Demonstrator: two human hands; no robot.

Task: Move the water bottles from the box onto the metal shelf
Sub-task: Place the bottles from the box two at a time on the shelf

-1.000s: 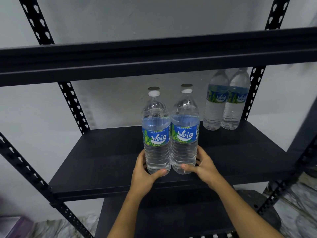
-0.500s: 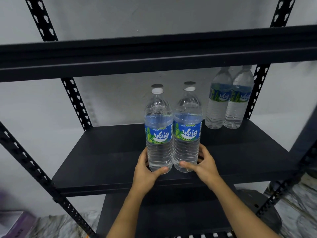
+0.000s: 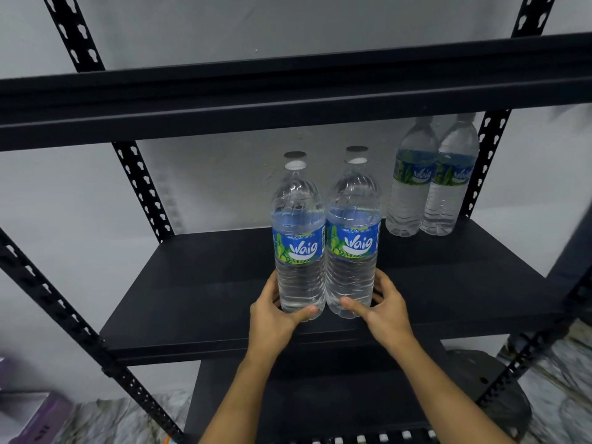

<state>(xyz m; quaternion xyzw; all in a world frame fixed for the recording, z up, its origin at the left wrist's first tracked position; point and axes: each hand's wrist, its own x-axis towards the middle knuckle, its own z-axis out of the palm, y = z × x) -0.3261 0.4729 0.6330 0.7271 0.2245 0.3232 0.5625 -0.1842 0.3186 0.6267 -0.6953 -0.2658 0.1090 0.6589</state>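
Observation:
Two clear water bottles with blue and green labels stand upright side by side over the middle of the black metal shelf (image 3: 198,293). My left hand (image 3: 275,312) grips the base of the left bottle (image 3: 299,238), thumb across its front. My right hand (image 3: 382,310) grips the base of the right bottle (image 3: 352,232) the same way. I cannot tell whether the bottle bases touch the shelf board. Two more bottles (image 3: 431,184) stand together at the shelf's back right corner. The box is not in view.
A black shelf board (image 3: 288,91) runs overhead just above the bottle caps. Perforated black uprights (image 3: 141,187) frame the rack against a grey wall. A lower shelf (image 3: 320,398) lies beneath, and a purple object (image 3: 35,418) sits on the floor at the lower left.
Both hands have carried the two bottles slightly farther in over the shelf, and the view has shifted a little. The grips are unchanged.

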